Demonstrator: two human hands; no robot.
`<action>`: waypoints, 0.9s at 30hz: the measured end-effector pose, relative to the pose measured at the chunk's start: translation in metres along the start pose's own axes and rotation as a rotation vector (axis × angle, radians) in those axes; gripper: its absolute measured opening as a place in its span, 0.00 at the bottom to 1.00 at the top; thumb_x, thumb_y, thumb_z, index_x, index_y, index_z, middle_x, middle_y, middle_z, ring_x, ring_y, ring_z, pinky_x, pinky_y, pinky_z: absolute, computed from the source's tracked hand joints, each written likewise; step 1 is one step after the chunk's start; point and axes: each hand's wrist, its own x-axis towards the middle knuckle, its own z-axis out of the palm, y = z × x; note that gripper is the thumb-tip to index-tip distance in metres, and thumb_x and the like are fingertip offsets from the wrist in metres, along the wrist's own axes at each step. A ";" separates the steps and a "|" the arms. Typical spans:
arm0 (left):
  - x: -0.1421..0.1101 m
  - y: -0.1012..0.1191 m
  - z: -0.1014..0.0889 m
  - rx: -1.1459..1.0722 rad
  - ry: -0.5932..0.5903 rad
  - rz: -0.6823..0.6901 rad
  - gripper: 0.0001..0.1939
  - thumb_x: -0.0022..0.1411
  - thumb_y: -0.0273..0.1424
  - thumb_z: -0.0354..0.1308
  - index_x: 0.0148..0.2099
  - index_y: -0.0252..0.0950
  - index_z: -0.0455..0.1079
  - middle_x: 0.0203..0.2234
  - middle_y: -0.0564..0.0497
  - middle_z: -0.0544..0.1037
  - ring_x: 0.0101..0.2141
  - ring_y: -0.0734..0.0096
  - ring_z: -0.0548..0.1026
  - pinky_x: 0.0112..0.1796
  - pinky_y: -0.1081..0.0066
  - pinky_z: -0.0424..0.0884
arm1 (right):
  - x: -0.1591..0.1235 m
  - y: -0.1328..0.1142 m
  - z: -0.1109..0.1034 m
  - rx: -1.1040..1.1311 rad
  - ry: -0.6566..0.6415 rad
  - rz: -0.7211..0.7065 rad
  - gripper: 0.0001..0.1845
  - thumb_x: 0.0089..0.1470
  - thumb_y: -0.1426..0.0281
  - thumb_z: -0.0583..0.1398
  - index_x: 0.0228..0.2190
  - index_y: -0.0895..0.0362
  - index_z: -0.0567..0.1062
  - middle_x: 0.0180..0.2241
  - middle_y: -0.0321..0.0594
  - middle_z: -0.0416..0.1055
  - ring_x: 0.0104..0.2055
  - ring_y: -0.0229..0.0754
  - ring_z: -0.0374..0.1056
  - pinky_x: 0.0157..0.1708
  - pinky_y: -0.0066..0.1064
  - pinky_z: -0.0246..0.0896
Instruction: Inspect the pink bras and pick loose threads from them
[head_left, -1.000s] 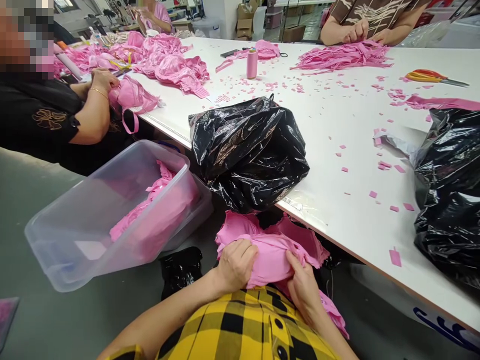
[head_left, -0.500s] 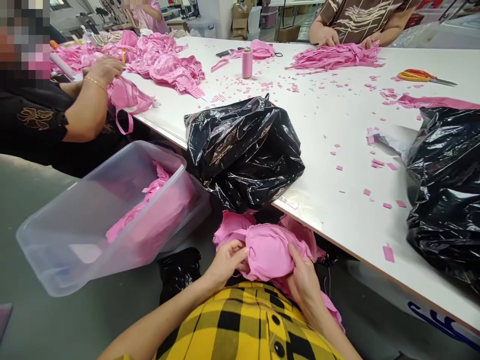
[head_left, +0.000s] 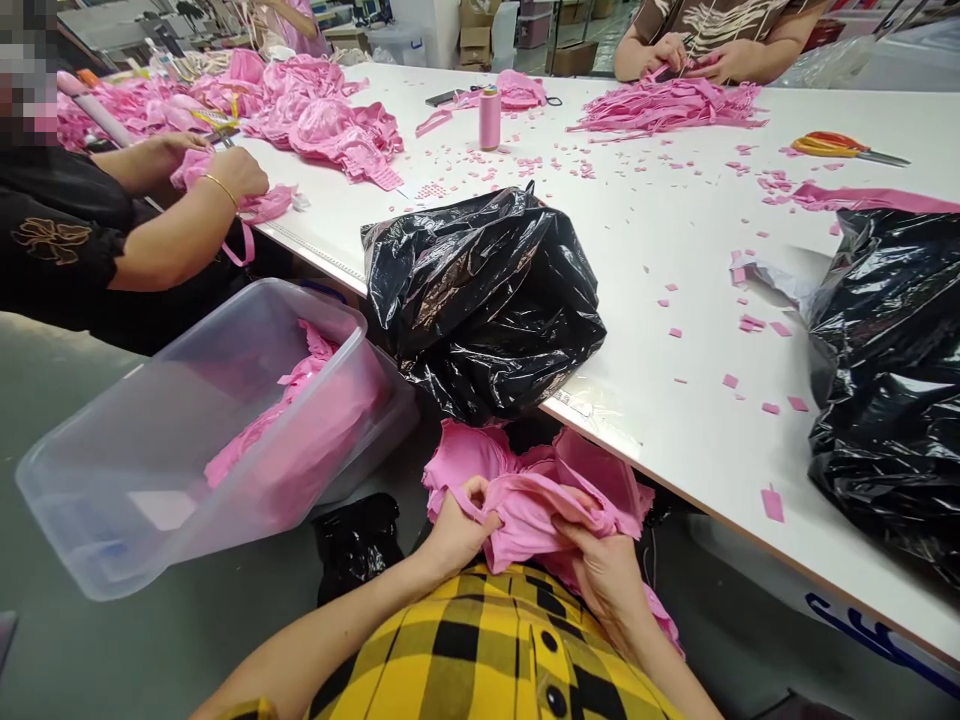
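Note:
A pink bra is stretched between my two hands, just above my lap and below the table edge. My left hand is closed on its left side, fingers curled over the fabric. On the other side my right hand pinches it, the thumb on top and some fingers hidden beneath the cloth. The cup fabric is folded and creased. Behind it lie more pink bra cups, partly covered by the piece I hold. Some pink cloth also hangs down beside my right wrist.
A black plastic bag sits at the table edge; another bag is at right. A clear plastic bin with pink garments stands left. Scissors, a thread spool and pink scraps lie on the white table. Two co-workers handle pink pieces.
The bra in my hands went from a smooth, rounded cup facing up to a folded, bunched shape. My hands stay on it. The co-worker at left has shifted the hands over their piece.

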 end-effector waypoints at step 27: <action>-0.011 0.000 0.000 -0.152 -0.271 -0.081 0.18 0.41 0.29 0.67 0.34 0.32 0.65 0.28 0.51 0.71 0.32 0.70 0.70 0.37 0.71 0.65 | -0.023 -0.008 0.015 -1.056 -0.406 -0.524 0.10 0.54 0.70 0.52 0.22 0.56 0.66 0.20 0.34 0.62 0.21 0.35 0.58 0.21 0.25 0.52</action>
